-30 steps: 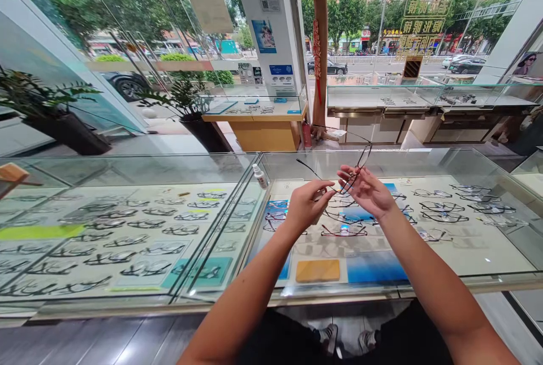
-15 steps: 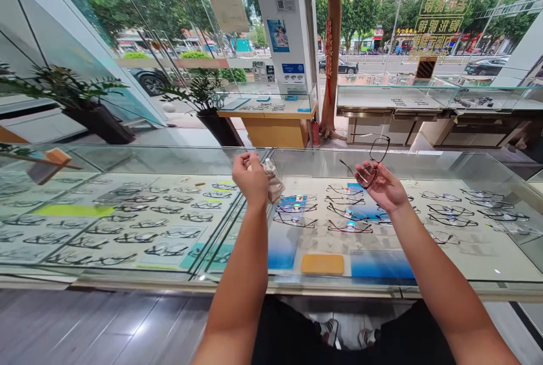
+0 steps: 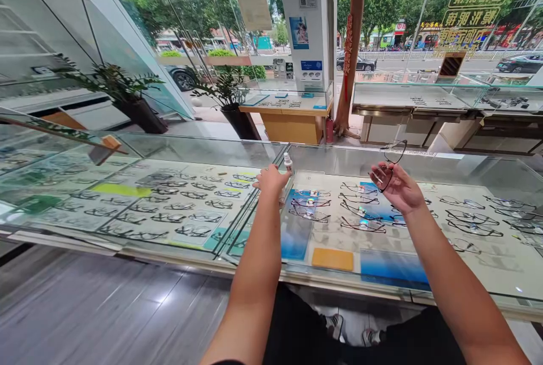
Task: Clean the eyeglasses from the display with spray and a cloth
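Above the glass counter, my right hand point(image 3: 401, 188) is closed on a pair of dark-framed glasses point(image 3: 394, 153), held by one lens side with the other lens raised. My left hand point(image 3: 272, 179) is over the seam between two display cases, beside a small white bottle point(image 3: 288, 162). Its fingers are partly hidden, and whether it grips the bottle is unclear. The cloth is not visible now. Under the glass point(image 3: 314, 286) lie rows of glasses point(image 3: 311, 202) near both hands.
An orange-yellow pad point(image 3: 332, 259) lies near the case's front. A wooden block point(image 3: 111, 143) stands at the left. Beyond the counter are potted plants point(image 3: 142, 110), a smaller wooden display case point(image 3: 292, 127), a wooden post point(image 3: 352, 42) and further glass cases point(image 3: 416, 93).
The view has turned left. My left hand no longer shows the pale cloth and is lower, beside the now visible white bottle. My right hand still holds the glasses up.
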`<state>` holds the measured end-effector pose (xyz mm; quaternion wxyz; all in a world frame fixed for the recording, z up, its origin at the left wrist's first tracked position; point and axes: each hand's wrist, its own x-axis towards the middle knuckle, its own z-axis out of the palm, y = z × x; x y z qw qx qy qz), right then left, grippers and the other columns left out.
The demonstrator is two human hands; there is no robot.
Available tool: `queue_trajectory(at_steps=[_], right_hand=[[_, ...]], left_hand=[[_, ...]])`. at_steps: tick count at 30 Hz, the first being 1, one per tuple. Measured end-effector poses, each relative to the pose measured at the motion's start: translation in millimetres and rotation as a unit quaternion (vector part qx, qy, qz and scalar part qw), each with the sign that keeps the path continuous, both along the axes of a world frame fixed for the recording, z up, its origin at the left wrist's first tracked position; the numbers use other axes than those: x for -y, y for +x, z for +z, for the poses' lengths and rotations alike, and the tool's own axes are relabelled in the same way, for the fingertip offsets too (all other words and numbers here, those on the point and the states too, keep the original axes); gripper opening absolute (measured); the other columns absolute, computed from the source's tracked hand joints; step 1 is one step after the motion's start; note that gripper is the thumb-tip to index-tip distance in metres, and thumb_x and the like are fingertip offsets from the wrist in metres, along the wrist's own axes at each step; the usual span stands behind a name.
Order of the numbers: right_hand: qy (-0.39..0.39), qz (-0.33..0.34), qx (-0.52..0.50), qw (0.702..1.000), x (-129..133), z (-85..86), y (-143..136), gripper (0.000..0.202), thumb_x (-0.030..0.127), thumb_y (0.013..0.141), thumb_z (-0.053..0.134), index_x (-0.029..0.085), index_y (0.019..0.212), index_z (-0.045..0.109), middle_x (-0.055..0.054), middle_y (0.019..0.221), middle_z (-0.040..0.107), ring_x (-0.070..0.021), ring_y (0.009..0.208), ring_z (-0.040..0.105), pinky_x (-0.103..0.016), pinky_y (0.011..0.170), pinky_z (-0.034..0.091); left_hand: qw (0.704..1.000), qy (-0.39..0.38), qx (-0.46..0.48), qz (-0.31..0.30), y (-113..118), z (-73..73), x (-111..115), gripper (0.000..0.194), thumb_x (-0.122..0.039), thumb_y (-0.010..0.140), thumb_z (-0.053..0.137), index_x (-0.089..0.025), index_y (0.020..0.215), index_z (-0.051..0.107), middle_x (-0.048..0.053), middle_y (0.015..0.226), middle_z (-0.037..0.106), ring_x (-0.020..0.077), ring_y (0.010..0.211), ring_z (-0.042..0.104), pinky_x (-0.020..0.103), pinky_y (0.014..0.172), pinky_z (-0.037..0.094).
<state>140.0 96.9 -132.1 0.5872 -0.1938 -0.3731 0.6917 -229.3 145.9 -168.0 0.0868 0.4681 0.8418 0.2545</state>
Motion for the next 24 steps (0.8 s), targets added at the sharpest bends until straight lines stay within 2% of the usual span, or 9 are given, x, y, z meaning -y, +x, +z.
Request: queue_trajectory(at_steps=[2,4,6,9,11,15,17,20,24], right_hand=[[0.0,-0.001,0.0,1.0,0,0.8,0,0.027,0.041,0.068,0.1,0.029,0.079,0.078,0.005,0.101,0.083,-0.0153,0.101,0.079,-0.031,0.1,0.063],[0.001,0.001,0.002,1.0,1,1.8,-1,0.028,0.041,0.067,0.1,0.029,0.079,0.078,0.005,0.1,0.083,-0.0146,0.101,0.079,-0.03,0.099,0.064],[0.005,0.004,0.006,1.0,1,2.8,0,0.029,0.041,0.067,0.1,0.029,0.079,0.077,0.006,0.099,0.083,-0.0141,0.101,0.079,-0.029,0.099,0.063],[0.009,0.003,0.013,1.0,2,3.7,0,0.029,0.042,0.067,0.1,0.029,0.08,0.077,0.005,0.1,0.083,-0.0154,0.101,0.079,-0.032,0.101,0.063],[0.011,-0.003,0.019,1.0,2,3.8,1,0.028,0.042,0.069,0.099,0.029,0.08,0.076,0.004,0.103,0.083,-0.0177,0.103,0.079,-0.036,0.105,0.061],[0.028,-0.021,0.034,0.999,3,4.2,2,0.026,0.042,0.072,0.097,0.03,0.08,0.075,0.001,0.105,0.082,-0.0215,0.109,0.077,-0.044,0.114,0.056],[0.036,-0.032,0.039,0.998,4,5.4,2,0.027,0.043,0.07,0.097,0.03,0.078,0.075,0.001,0.104,0.082,-0.0222,0.108,0.077,-0.046,0.115,0.055],[0.044,-0.046,0.042,0.997,5,8.1,1,0.029,0.044,0.067,0.099,0.029,0.077,0.076,0.0,0.1,0.082,-0.0212,0.104,0.077,-0.044,0.114,0.055],[0.051,-0.063,0.065,0.995,10,10.3,-6,0.032,0.047,0.064,0.1,0.028,0.077,0.078,-0.001,0.093,0.082,-0.0199,0.098,0.076,-0.042,0.11,0.056]], left_hand=[[1.0,0.004,0.004,0.009,6,1.4,-1,0.071,-0.058,0.077,0.075,-0.02,0.136,0.061,0.027,0.155,0.054,0.0529,0.148,0.042,0.07,0.114,0.035],[1.0,0.019,0.014,-0.006,13,2.6,-3,0.068,-0.06,0.082,0.071,-0.024,0.139,0.06,0.021,0.162,0.05,0.0474,0.155,0.034,0.067,0.119,0.031],[0.999,0.032,0.029,-0.028,18,2.5,-5,0.054,-0.056,0.087,0.067,-0.027,0.133,0.063,0.016,0.155,0.059,0.0424,0.153,0.039,0.062,0.121,0.031],[0.996,0.045,0.057,-0.042,21,1.3,-6,0.029,-0.043,0.09,0.064,-0.024,0.112,0.068,0.014,0.126,0.074,0.04,0.14,0.054,0.058,0.119,0.032],[0.994,0.062,0.079,-0.047,22,1.5,-5,0.018,-0.037,0.091,0.063,-0.024,0.102,0.066,0.013,0.112,0.077,0.0392,0.131,0.06,0.058,0.119,0.03],[0.979,0.135,0.138,-0.065,27,9.6,-1,0.009,-0.032,0.091,0.058,-0.023,0.092,0.057,0.012,0.102,0.073,0.0376,0.124,0.062,0.061,0.12,0.027],[0.961,0.182,0.184,-0.094,36,17.2,0,0.01,-0.033,0.09,0.055,-0.023,0.093,0.053,0.01,0.101,0.069,0.0339,0.12,0.063,0.057,0.117,0.032],[0.915,0.237,0.277,-0.17,58,28.5,3,0.017,-0.037,0.086,0.051,-0.024,0.098,0.048,0.007,0.097,0.064,0.0247,0.103,0.065,0.045,0.105,0.048],[0.839,0.235,0.401,-0.283,95,37.7,22,0.032,-0.047,0.077,0.051,-0.026,0.1,0.045,0.002,0.087,0.057,0.0191,0.083,0.061,0.04,0.085,0.057]])
